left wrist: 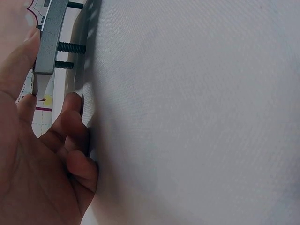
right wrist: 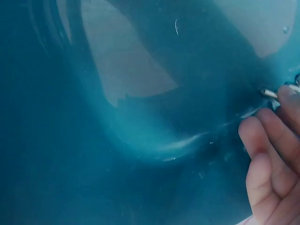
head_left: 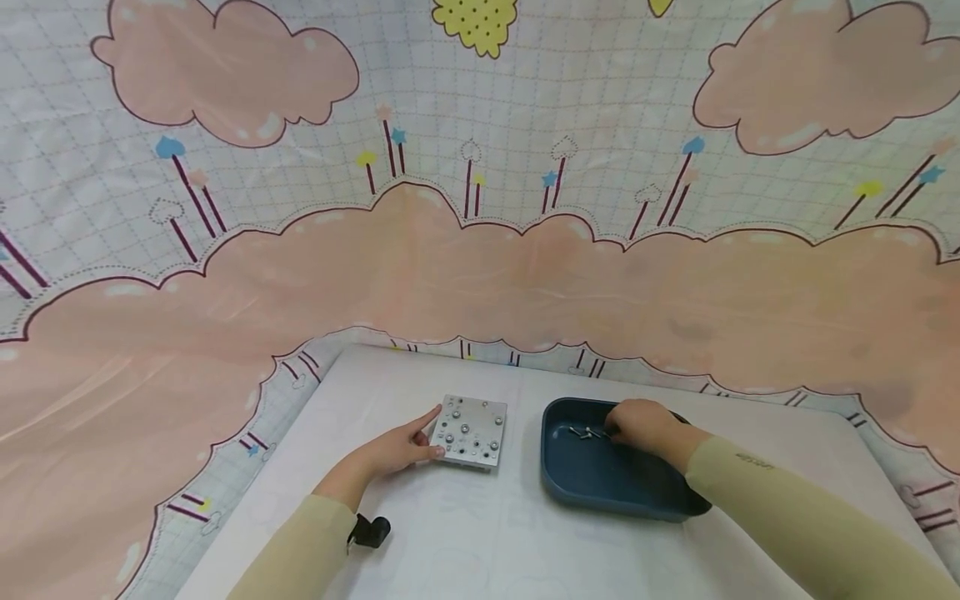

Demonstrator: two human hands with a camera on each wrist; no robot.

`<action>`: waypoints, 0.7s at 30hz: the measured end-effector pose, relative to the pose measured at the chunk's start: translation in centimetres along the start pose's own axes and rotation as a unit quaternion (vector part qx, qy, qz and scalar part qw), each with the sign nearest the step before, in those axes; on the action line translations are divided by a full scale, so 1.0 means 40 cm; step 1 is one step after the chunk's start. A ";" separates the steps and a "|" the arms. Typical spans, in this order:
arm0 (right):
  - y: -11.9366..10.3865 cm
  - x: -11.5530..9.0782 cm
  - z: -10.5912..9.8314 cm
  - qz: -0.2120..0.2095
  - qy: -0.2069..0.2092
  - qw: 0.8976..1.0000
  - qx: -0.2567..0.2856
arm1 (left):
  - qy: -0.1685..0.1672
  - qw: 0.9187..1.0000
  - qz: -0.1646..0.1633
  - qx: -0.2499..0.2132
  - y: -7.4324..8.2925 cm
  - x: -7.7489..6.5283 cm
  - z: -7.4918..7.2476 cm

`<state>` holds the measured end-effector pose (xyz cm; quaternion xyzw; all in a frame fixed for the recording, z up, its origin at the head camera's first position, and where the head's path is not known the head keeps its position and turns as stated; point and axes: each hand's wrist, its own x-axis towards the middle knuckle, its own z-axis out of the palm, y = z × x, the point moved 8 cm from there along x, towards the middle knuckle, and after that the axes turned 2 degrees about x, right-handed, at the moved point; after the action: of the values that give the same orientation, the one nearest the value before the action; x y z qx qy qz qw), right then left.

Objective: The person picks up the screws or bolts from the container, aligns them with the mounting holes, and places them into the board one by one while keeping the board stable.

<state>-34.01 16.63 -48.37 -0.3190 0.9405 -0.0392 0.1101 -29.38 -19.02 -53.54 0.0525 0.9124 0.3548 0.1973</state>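
My left hand (head_left: 396,450) grips a square metal plate (head_left: 480,408) by its left edge, thumb and a finger at its two left corners. Several holes and screw heads dot its upper face. In the left wrist view, threaded screw ends (left wrist: 71,48) stick out from the plate's underside, and the other fingers curl below its edge. My right hand (head_left: 647,429) reaches into a dark blue tray (head_left: 592,483), fingers curled at the small loose screws (head_left: 583,432). The right wrist view shows a silver screw (right wrist: 268,92) poking out at the fingertips; the rest of it is hidden.
A white-covered table (head_left: 465,550) lies under the plate and tray. A patterned cloth (head_left: 525,283) with clouds hangs behind it. A small black device (head_left: 371,531) sits at the left wrist. The tray's raised wall surrounds the right hand.
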 end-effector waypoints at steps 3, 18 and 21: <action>-0.005 0.001 0.002 -0.002 0.003 1.000 -0.004 | 0.000 1.000 -0.001 0.001 0.003 0.000 -0.001; -0.011 0.013 0.023 -0.028 -0.006 1.000 0.003 | 0.001 1.000 0.002 0.005 -0.001 0.003 -0.001; -0.013 0.013 0.022 -0.031 -0.008 0.999 0.005 | 0.002 1.000 0.002 0.005 0.002 0.000 -0.002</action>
<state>-33.89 15.89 -49.26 -0.3481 0.9289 -0.0444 0.1181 -29.42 -19.02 -53.44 0.0549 0.9142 0.3512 0.1944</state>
